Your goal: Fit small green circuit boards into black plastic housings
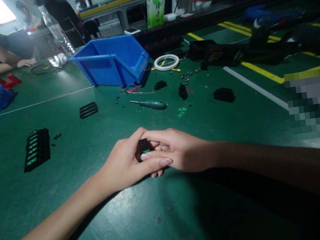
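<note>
A small black part (144, 143) with a green end is held between the left hand (122, 161) and the right hand (183, 148), in the hollow where they meet. Both are pressed together and curled around it, its green end touched by the right thumb. Beyond them, a screwdriver (154, 104) and a blue bin (102, 70) are seen on the green table (127, 228)

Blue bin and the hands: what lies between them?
In the head view, the screwdriver, red wires and tiny black bits lie between the blue bin and the hands.
</note>
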Tool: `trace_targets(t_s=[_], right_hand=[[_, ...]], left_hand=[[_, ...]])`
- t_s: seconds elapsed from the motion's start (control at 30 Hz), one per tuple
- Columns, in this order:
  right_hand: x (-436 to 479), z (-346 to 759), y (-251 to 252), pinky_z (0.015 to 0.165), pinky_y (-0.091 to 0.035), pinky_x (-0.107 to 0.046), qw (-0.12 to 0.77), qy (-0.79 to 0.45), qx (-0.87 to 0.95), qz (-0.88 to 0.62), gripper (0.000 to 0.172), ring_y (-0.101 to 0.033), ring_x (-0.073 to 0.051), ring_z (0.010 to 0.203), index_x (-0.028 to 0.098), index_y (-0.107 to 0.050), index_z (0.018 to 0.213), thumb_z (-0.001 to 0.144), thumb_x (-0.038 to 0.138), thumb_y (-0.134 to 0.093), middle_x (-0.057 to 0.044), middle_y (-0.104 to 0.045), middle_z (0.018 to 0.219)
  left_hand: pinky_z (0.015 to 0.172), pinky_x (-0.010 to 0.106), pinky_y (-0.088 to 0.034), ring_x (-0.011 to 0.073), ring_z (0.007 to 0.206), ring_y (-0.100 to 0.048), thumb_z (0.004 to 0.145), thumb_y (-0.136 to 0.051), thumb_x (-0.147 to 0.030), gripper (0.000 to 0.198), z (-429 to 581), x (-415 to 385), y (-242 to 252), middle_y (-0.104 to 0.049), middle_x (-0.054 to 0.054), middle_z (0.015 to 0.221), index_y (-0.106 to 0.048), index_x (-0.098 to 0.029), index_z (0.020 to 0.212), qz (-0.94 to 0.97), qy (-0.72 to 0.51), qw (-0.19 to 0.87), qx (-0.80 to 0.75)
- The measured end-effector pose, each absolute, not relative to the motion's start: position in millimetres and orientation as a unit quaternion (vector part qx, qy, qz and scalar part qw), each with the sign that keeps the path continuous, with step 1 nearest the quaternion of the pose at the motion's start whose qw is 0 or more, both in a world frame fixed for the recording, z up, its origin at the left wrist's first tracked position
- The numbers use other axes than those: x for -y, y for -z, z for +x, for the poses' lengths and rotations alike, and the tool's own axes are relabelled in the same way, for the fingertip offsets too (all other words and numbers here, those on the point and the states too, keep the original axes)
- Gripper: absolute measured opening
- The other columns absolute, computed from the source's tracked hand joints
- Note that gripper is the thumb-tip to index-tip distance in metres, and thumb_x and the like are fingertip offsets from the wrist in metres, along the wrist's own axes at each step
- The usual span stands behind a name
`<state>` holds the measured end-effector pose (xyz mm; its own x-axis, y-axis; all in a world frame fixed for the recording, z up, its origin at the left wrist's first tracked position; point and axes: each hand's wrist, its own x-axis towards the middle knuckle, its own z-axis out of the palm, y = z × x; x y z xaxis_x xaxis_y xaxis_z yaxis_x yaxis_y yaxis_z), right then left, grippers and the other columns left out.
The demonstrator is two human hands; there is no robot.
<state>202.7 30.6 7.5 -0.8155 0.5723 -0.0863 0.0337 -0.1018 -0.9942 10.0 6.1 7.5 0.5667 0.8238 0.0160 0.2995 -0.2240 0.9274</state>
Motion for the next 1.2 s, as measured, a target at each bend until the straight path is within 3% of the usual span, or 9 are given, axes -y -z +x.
trace_targets(t_s=[1.2], right_hand=[[-31.1, 206.2, -9.2, 0.063, -0.056, -0.025, 0.172, -0.663, 0.683, -0.252, 0.007, -0.073, -0.016, 0.072, 0.019, -0.058, 0.105, 0.101, 0.025, -0.056, 0.000, -0.071, 0.078]], left_hand=[[0.063, 0.024, -0.054, 0.0186, 0.072, -0.077, 0.094, -0.072, -0.035, 0.028, 8.8, -3.6, -9.9, -0.078, 0.001, 0.081, -0.052, -0.021, 0.107, 0.740, -0.248, 0.504, -0.371]])
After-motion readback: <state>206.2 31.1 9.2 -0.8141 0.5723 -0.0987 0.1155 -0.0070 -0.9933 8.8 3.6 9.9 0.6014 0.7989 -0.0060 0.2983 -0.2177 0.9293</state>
